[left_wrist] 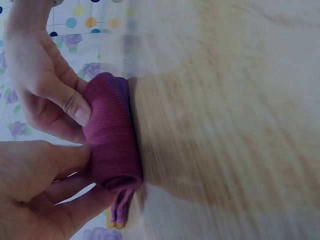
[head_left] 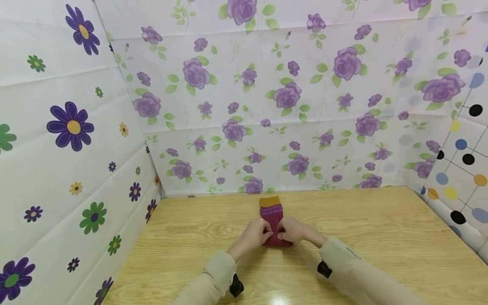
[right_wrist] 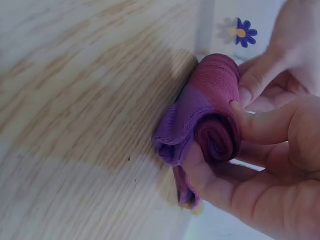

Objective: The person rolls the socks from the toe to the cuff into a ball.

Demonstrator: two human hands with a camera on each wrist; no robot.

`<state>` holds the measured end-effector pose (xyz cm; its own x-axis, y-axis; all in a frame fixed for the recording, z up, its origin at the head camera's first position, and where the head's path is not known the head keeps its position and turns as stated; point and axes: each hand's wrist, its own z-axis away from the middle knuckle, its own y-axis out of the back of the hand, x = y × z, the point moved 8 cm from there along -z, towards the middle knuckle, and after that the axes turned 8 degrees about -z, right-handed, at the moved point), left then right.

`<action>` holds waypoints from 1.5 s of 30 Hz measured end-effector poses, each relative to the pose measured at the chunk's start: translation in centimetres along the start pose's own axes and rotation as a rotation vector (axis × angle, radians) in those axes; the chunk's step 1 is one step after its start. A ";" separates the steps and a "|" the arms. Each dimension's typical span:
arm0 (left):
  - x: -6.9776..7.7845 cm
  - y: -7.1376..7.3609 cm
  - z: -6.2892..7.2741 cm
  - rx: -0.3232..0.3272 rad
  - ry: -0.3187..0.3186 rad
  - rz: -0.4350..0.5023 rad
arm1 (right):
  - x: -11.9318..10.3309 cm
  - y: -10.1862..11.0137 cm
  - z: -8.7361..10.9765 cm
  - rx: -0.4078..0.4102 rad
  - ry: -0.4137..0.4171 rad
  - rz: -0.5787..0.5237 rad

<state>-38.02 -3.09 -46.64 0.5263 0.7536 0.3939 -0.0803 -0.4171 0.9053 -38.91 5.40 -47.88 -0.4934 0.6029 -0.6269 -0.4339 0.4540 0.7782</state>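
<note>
A maroon knitted sock [head_left: 272, 217], with purple bands and a mustard-yellow end, lies lengthwise on the wooden table. Its nearer part is wound into a thick roll [left_wrist: 112, 135], and the spiral of layers shows at the roll's end in the right wrist view. A loose purple fold [right_wrist: 175, 130] sticks out beside the roll. My left hand [head_left: 253, 234] pinches one end of the roll between thumb and fingers. At the opposite end my right hand [head_left: 296, 231] grips it the same way, fingertips tucked against the coil. The flat yellow end points away from me.
The light wooden table [head_left: 198, 224] reaches back to a rose-patterned sheet [head_left: 232, 106]. A daisy-patterned sheet [head_left: 38, 169] stands along the left side, a dotted one [head_left: 469, 178] along the right. Each wrist wears a black device beneath its beige sleeve [head_left: 366, 271].
</note>
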 end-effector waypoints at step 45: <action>-0.1 -1.1 -0.3 -0.109 0.007 -0.060 | -2.1 1.5 2.8 0.277 0.026 0.185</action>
<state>-38.24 -2.60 -47.65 0.5269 0.7794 0.3389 -0.1408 -0.3132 0.9392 -36.44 6.64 -45.31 -0.5649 0.6766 -0.4724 -0.1158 0.5018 0.8572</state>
